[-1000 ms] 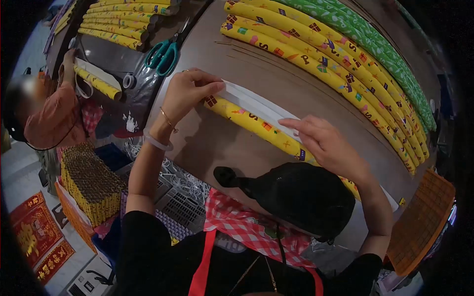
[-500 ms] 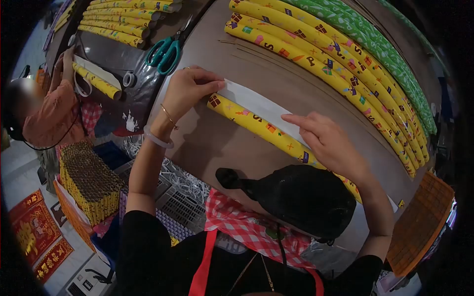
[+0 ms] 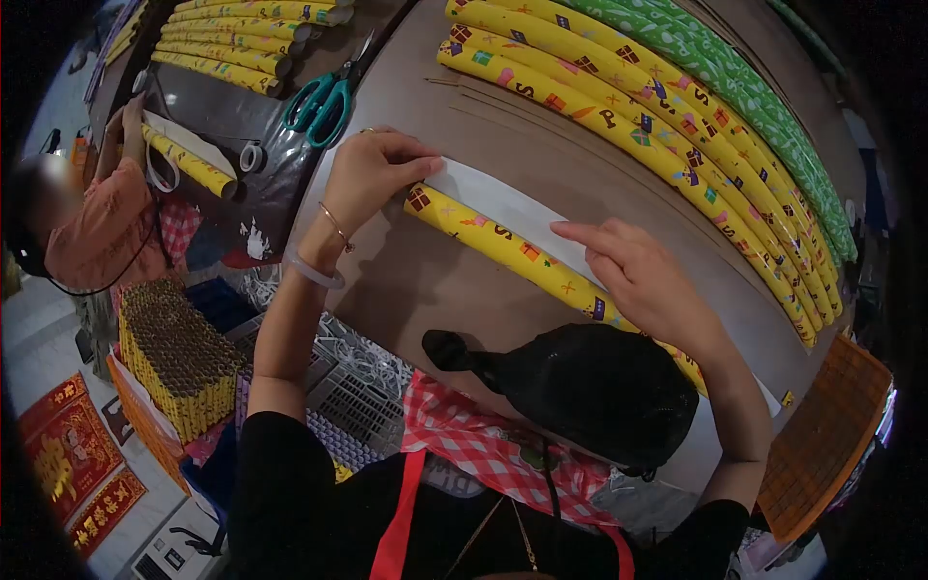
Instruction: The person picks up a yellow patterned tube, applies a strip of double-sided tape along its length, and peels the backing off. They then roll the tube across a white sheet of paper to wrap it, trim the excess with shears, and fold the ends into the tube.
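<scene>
A roll of yellow gift-patterned wrapping paper [image 3: 531,253] lies slantwise across the table, with its white inner side [image 3: 512,193] unrolled along the far edge. At the roll's left end, my left hand [image 3: 372,174] pinches the white edge between thumb and fingers. My right hand [image 3: 638,275] rests farther along, its index finger stretched out on the white strip and its palm over the yellow roll. Part of the roll is hidden by that hand and by a black cap [image 3: 580,396].
Yellow rolls [image 3: 619,116] and green rolls [image 3: 715,87] lie along the far side. Teal scissors [image 3: 319,108] and a tape ring [image 3: 251,157] are at left, near a co-worker [image 3: 106,222] handling another roll. Stacked rolls [image 3: 174,358] stand lower left; an orange basket [image 3: 822,440] is at right.
Both hands stay in nearly the same place on the paper. The view has shifted only very slightly.
</scene>
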Demonstrator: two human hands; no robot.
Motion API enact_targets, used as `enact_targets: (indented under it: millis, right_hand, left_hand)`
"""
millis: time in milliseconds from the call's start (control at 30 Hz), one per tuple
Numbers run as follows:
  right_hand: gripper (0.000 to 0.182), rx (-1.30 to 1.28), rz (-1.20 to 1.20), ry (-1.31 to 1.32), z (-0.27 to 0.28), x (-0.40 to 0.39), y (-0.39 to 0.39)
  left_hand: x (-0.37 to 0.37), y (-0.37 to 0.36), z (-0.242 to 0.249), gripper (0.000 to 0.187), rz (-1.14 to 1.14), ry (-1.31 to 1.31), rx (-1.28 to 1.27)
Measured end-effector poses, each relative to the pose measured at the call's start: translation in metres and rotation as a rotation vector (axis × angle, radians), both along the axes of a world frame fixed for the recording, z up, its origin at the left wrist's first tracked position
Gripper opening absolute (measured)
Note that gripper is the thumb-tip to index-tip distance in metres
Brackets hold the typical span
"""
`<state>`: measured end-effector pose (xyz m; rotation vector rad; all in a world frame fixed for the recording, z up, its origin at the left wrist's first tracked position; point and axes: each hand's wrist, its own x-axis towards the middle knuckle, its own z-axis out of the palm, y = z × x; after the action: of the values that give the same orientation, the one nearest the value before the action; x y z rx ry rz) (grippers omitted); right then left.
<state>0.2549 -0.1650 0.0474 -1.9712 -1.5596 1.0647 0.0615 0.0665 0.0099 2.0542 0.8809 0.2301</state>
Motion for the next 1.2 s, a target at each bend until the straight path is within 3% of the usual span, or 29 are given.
enact_targets:
  millis: [1000, 1200]
  right_hand:
    - [0.033, -0.068, -0.004, 0.016, 0.004, 0.0, 0.002]
    - [0.032, -0.069, -0.007, 0.006, 0.004, 0.001, 0.003]
  left_hand:
    - [0.004, -0.004, -0.005, 0.02, -0.009, 0.062, 0.169]
    - [0.004, -0.001, -0.008, 0.021, 0.007, 0.036, 0.099]
